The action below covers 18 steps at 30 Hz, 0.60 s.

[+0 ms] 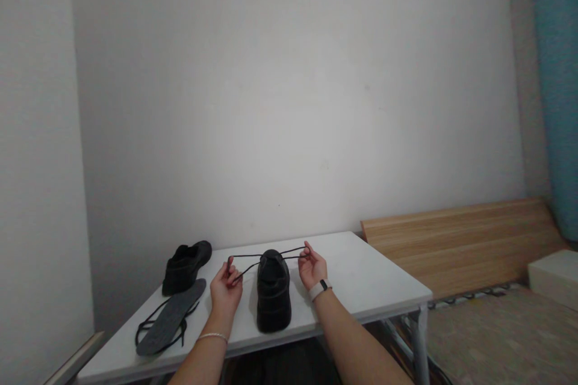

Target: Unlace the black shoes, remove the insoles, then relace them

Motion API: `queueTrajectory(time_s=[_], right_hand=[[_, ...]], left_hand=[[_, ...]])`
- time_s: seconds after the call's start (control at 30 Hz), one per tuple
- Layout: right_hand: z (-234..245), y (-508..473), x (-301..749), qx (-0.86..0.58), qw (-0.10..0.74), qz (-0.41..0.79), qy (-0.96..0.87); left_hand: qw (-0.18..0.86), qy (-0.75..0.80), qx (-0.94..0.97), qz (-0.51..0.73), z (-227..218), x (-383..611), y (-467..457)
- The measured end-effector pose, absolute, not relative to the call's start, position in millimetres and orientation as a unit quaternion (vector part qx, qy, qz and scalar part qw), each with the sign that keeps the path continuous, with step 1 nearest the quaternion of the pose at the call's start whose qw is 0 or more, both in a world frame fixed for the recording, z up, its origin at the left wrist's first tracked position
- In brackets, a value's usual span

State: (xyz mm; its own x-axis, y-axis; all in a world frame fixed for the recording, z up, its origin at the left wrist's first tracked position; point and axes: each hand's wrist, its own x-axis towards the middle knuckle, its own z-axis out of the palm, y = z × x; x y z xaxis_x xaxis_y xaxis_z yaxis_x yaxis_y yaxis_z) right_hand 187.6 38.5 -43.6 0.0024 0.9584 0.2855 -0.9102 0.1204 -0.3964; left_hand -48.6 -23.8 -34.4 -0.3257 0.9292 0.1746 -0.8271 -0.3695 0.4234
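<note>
A black shoe (274, 298) stands upright on the white table, its heel toward me and its toe toward the wall. From its top a black shoelace (247, 255) stretches out to both sides. To the left of the shoe, my left hand (227, 287) pinches the lace, with two strands running between it and the shoe. On the other side my right hand (312, 267) grips the lace too, also with two strands spread apart. Both hands are raised a little above the tabletop, level with the shoe's front. The lace holes are too small to make out.
A second black shoe (186, 267) sits at the table's far left. Nearer me lie a grey insole (172, 317) and a loose black lace (143, 326). The white table (347, 289) meets the wall behind. Right of it are a wooden headboard (456, 240) and a mattress (492, 337).
</note>
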Motion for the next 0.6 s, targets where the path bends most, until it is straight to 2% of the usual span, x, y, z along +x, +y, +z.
queueTrajectory(time_s=[0.3,0.43,0.6], right_hand=[[-36.8,27.5,189.8,-0.092,0.681,0.669,-0.285],[-42.9,29.7,177.5,-0.163,0.662,0.648,-0.34],[-52.3,40.0,162.5,-0.273,0.645,0.581,-0.415]], left_hand=[[0.54,0.142,0.227,0.798,-32.2,-46.1,-29.2],[0.53,0.216,0.278,0.772,-32.4,-37.3,-22.8],[0.468,0.332,0.355,0.738,-41.0,-23.3,-15.2]])
